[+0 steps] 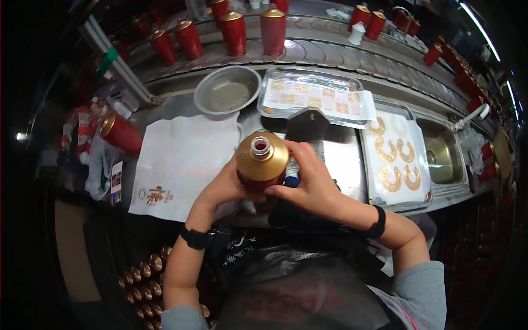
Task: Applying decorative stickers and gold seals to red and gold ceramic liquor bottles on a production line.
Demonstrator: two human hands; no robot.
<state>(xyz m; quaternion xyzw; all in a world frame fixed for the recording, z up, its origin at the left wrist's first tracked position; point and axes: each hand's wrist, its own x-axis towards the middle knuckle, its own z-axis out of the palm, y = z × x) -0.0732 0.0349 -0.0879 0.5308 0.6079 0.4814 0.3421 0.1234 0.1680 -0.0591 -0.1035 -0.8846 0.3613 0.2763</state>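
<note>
Between my two hands stands a red bottle with a gold shoulder (263,165), its uncapped clear neck pointing up toward me. My left hand (224,184) wraps around the bottle's left side, fingers mostly hidden behind it. On the other side my right hand (311,184) grips it, thumb in front and index finger near the gold shoulder. A small item with a blue end (291,180) shows beside the bottle, next to my right palm; whether I touch it cannot be made out. Just beyond the bottle is a dark angular plate (308,125).
White paper (184,165) covers the bench's left. Behind are a metal basin (227,91) and a tray of square labels (316,96). Gold crescent labels (391,179) lie on a right-hand tray, beside a sink (443,154). Red bottles (234,36) line a conveyor (330,52); another bottle (121,133) leans left.
</note>
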